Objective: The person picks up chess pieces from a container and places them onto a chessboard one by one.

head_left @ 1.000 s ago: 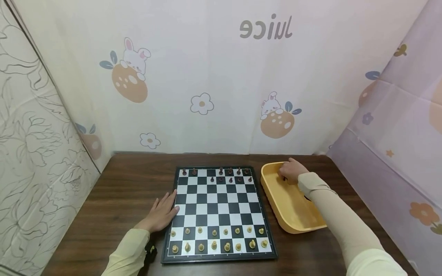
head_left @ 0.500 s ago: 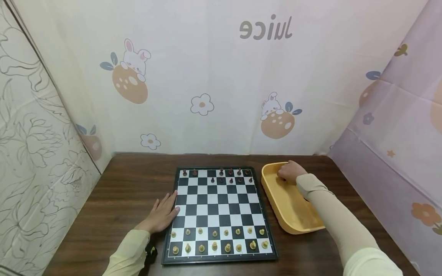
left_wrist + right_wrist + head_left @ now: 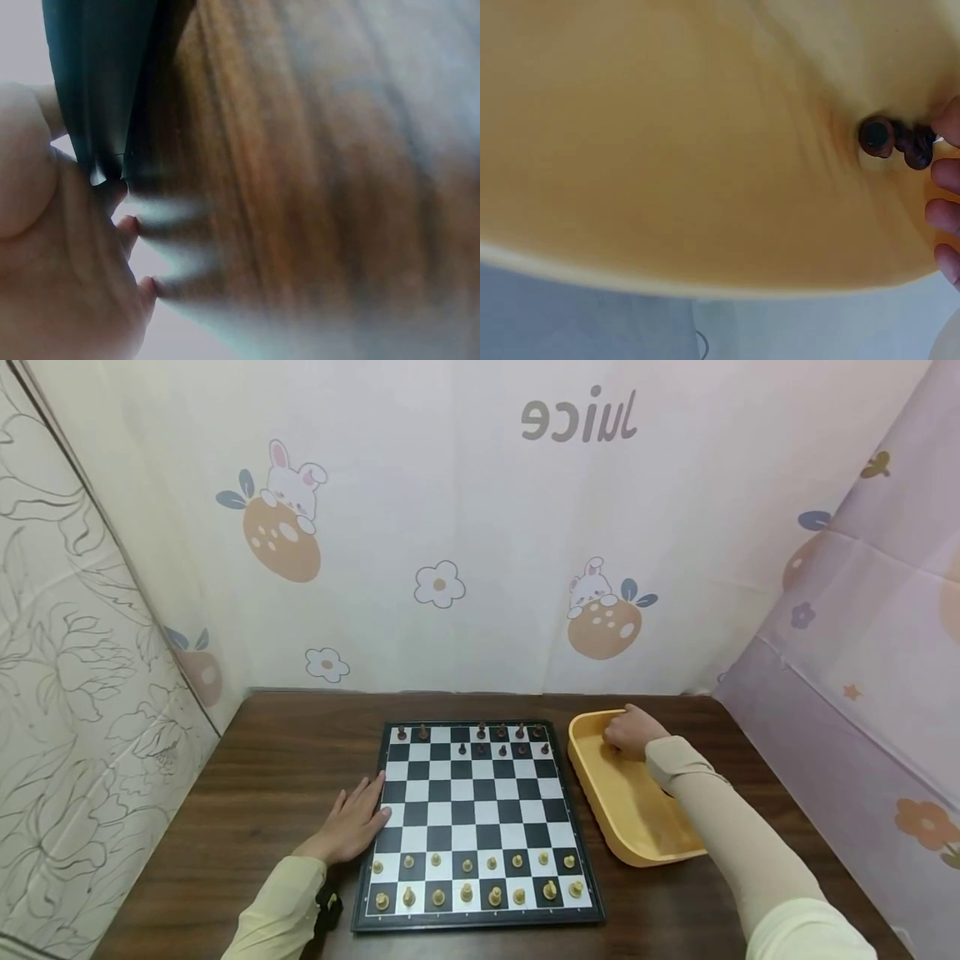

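Observation:
My left hand (image 3: 348,822) lies flat and open on the wooden table, fingertips against the left edge of the chessboard (image 3: 465,802). The left wrist view shows those fingers (image 3: 45,247) beside the board's dark rim (image 3: 97,75). My right hand (image 3: 628,732) is curled in the far end of the yellow tray (image 3: 637,827). In the right wrist view its fingertips (image 3: 946,176) close round small dark chess pieces (image 3: 896,141) lying on the tray floor (image 3: 667,135). Light pieces (image 3: 465,877) fill the two near rows. Dark pieces (image 3: 498,739) stand on the far rows.
The dark wooden table (image 3: 285,760) is boxed in by patterned curtains at the back and on both sides. The tray lies right of the board, angled toward the near right. A small black object (image 3: 327,910) sits by my left sleeve.
The right hand has shifted slightly within the far end of the tray and its fingers have curled in. The left hand has stayed put.

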A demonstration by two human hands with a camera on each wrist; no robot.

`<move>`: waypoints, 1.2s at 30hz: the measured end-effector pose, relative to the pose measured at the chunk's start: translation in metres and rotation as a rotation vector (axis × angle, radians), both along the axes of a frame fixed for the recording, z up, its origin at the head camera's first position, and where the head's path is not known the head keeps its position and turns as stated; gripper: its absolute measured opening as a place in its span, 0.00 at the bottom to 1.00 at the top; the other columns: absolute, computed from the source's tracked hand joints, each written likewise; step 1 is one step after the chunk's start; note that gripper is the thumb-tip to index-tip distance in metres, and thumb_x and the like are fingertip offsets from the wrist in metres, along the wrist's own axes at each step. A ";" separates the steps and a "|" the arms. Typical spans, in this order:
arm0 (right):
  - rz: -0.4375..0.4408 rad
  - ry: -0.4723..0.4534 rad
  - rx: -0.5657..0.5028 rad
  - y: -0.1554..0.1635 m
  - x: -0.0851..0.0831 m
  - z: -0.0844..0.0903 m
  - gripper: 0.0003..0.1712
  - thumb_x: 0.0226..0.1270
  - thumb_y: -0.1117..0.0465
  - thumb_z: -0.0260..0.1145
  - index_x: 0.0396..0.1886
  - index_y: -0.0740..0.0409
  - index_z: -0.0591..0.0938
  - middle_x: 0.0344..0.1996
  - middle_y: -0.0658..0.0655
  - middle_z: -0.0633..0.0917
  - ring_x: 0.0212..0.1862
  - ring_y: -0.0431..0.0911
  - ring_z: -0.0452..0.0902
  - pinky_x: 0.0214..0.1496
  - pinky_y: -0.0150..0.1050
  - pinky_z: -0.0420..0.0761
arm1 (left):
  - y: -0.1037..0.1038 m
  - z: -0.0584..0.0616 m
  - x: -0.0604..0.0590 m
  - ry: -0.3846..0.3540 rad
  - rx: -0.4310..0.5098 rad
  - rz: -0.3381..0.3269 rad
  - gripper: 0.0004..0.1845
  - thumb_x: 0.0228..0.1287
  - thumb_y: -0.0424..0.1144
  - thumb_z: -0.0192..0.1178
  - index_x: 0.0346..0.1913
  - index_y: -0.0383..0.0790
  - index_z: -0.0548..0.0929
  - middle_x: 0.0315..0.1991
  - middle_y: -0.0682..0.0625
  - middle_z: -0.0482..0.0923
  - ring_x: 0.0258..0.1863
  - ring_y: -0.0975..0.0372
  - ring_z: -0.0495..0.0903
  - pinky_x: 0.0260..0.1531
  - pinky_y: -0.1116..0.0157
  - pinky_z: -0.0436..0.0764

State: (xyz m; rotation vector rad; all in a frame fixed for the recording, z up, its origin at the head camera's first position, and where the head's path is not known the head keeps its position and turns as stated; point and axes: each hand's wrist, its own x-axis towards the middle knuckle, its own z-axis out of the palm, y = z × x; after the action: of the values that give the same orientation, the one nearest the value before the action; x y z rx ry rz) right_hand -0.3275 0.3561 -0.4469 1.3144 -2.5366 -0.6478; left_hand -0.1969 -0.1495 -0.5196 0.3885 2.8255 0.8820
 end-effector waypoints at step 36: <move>-0.095 -0.087 -0.128 -0.024 0.017 0.048 0.15 0.50 0.65 0.66 0.14 0.46 0.70 0.18 0.45 0.67 0.23 0.42 0.64 0.29 0.40 0.59 | 0.006 0.021 0.007 -0.040 -0.013 0.000 0.34 0.74 0.46 0.44 0.74 0.31 0.48 0.73 0.35 0.49 0.72 0.42 0.43 0.66 0.40 0.37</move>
State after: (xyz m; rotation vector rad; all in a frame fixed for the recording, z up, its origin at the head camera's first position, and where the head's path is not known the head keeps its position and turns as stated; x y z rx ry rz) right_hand -0.3102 0.3317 -0.3988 1.2108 -2.6737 -0.4461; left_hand -0.1894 -0.1439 -0.4988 0.3648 2.7938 0.8609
